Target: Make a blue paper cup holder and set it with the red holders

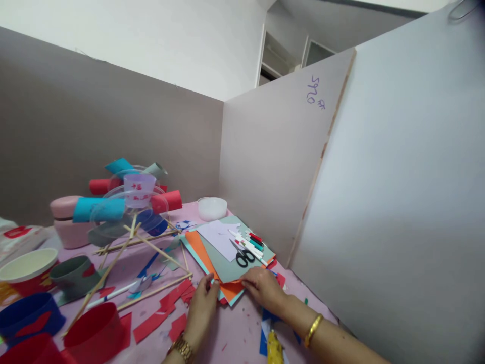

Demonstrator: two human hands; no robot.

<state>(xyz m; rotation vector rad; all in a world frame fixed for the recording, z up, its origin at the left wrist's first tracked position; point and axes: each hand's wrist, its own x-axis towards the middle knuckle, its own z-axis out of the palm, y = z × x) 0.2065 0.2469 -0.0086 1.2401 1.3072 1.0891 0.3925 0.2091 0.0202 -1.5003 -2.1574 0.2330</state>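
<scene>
Paper (224, 269) prob. light, bendy, slippery; best held at near edge. R hand (264, 288) pinches it there; L hand's (204, 299) fingers slightly parted, grip unclear.

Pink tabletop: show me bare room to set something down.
Best patch: on the near side of the paper stack, between the left hand and the blue scraps, bar small specks. A narrow strip runs between the right forearm and partition. Crowded: the left side, with cups, sticks, red scraps.
</scene>
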